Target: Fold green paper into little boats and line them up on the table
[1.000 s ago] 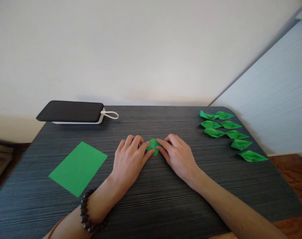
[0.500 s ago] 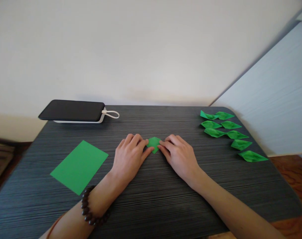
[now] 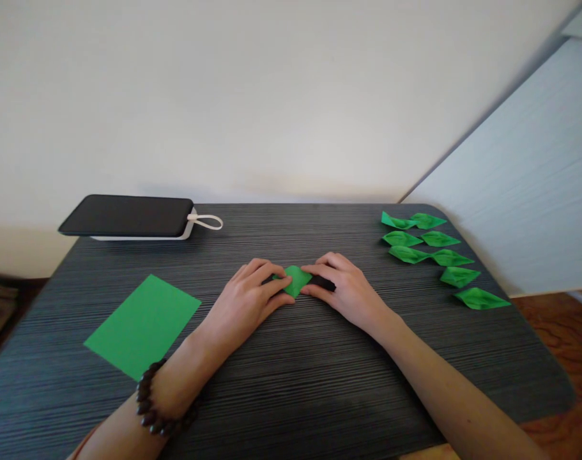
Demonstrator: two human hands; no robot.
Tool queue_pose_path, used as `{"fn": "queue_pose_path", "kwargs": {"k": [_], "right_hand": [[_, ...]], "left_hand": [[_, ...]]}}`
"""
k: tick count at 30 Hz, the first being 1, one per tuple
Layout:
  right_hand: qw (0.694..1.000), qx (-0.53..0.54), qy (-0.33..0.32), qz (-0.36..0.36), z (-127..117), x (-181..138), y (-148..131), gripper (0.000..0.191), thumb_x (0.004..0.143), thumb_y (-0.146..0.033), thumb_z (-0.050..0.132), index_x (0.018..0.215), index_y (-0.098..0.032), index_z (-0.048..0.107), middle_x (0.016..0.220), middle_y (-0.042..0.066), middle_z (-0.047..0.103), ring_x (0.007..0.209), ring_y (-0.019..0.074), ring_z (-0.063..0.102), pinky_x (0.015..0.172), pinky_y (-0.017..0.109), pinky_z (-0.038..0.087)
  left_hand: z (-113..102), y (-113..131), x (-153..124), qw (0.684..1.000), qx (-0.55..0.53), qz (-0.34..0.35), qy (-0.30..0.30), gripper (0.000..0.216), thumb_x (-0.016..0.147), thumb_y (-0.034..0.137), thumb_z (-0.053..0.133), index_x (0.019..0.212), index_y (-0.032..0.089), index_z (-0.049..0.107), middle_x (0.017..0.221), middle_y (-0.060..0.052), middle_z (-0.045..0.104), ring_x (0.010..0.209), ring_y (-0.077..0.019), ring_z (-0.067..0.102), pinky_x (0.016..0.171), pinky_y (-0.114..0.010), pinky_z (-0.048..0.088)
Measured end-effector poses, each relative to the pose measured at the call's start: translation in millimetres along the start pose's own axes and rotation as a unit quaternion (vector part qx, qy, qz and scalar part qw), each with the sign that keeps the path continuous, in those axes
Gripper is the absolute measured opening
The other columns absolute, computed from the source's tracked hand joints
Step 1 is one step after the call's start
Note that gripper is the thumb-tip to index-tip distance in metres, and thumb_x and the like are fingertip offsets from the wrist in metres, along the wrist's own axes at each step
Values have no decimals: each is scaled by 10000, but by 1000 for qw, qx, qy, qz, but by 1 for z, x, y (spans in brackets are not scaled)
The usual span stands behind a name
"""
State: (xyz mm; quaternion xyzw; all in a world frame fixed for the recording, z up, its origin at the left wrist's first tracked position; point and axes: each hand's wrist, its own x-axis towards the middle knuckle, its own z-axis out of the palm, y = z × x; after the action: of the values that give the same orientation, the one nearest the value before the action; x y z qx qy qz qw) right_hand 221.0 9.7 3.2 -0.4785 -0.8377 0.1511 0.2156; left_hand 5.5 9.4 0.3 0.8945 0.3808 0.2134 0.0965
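Observation:
A small folded piece of green paper point(image 3: 296, 279) lies on the dark striped table point(image 3: 291, 358), near its middle. My left hand point(image 3: 248, 301) pinches its left side with the fingertips, and a bead bracelet point(image 3: 156, 409) is on that wrist. My right hand point(image 3: 344, 289) pinches the paper's right side, knuckles raised a little off the table. Both hands hide the paper's outer edges.
A flat green sheet point(image 3: 143, 322) lies at the front left. Several folded green paper shapes point(image 3: 429, 255) sit in rows at the back right. A dark phone on a white power bank point(image 3: 128, 218) with a loop strap is at the back left. A pale panel point(image 3: 520, 191) stands right.
My fingers have shifted on the small green paper and my right hand's knuckles have lifted. The view has moved slightly, so everything sits a bit further left.

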Motion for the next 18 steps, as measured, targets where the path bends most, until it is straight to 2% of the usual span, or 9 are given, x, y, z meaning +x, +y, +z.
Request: {"fn": "queue_pose_path", "kwargs": {"k": [6,12,18], "right_hand": [[999,27,0,-22,1,2,8,340,819,-415,590,1079,-208,658,912,50,572,831,170,558,776,314,484],[998,51,9,-22,3,4,12,317,814,-411,599,1046,-210,678,880,40,576,788,152,566,741,293,478],[996,87,18,-14,3,4,13,299,795,-389,632,1032,-214,688,846,26,578,758,135,576,715,272,470]], "left_hand": [[2,-1,0,1000,-15,-4,7,222,867,348,539,974,197,662,1003,-54,607,961,-212,509,858,-389,452],[-1,-1,1,1000,-26,-10,3,239,878,334,526,1048,226,654,998,-51,594,958,-198,506,875,-372,441],[-3,-1,1,998,-52,-24,8,237,863,349,544,1034,245,672,1009,-52,590,964,-200,503,869,-370,440]]}}
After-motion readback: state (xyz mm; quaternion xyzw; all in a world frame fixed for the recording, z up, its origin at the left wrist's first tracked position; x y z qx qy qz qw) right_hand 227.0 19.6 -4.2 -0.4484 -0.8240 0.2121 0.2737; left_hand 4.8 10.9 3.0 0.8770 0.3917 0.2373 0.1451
